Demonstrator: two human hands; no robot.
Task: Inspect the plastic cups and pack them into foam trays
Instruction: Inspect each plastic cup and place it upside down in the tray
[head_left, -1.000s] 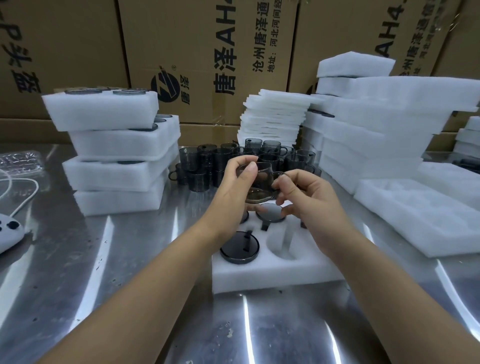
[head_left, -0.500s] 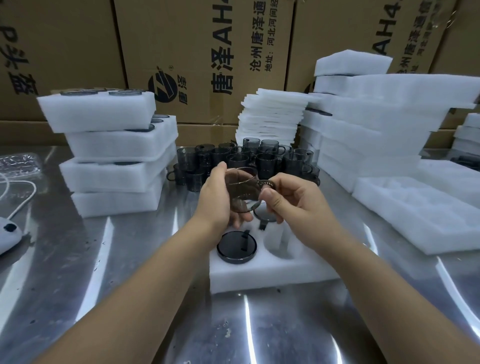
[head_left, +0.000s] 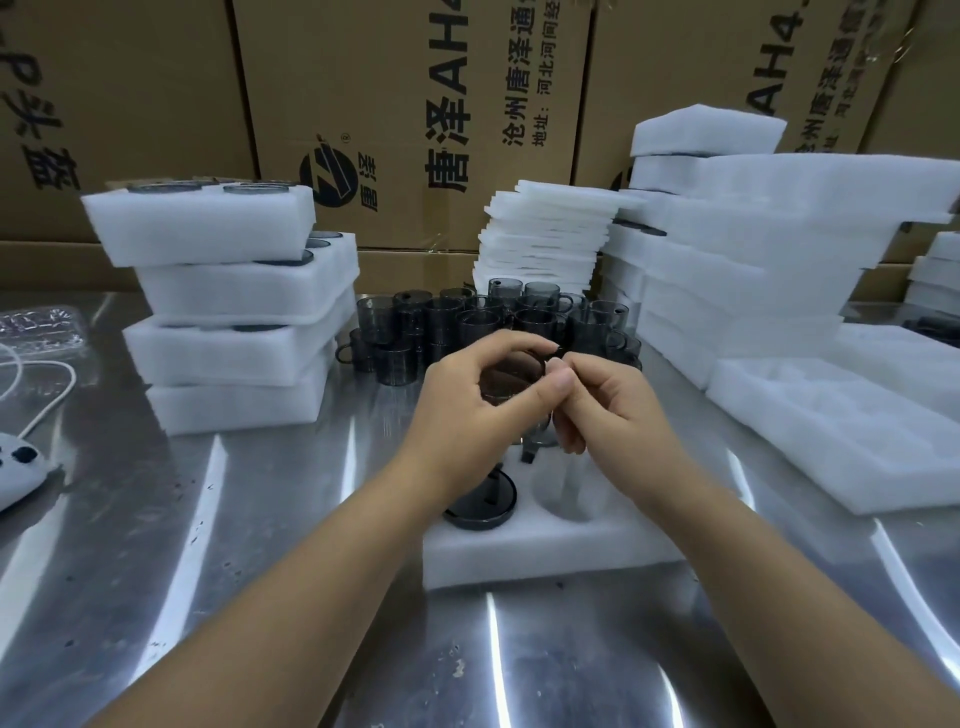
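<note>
Both hands have drawn closer together since the earlier frames, and the smoky grey see-through plastic cup (head_left: 511, 375) between them has been turned, so less of it now shows. The left hand (head_left: 457, 415) has its fingers (head_left: 514, 343) and thumb curled round the cup's body. The right hand (head_left: 623, 415) has its fingers (head_left: 587, 364) bent in and pinching the cup at its handle side. The cup is held in the air, just above the far part of the white foam tray (head_left: 545, 553) that lies on the shiny steel desk (head_left: 234, 571).

By the look of it, this is the inspection step for one cup, with the packing of this tray only partly done. One dark cup sits upside down (head_left: 480, 506) in the near left pocket. The near right pocket (head_left: 571, 493) is empty. A dark shape just behind may be another seated cup, but the hands hide most of that row.

A good deal is already finished: a stack of foam trays (head_left: 228, 312) stands on the left, with dark cup bases showing in the upper ones. Much is left too. A crowd of loose grey cups (head_left: 457, 322) waits behind the hands, and an unfilled foam tray (head_left: 831, 431) lies to the right.
</note>
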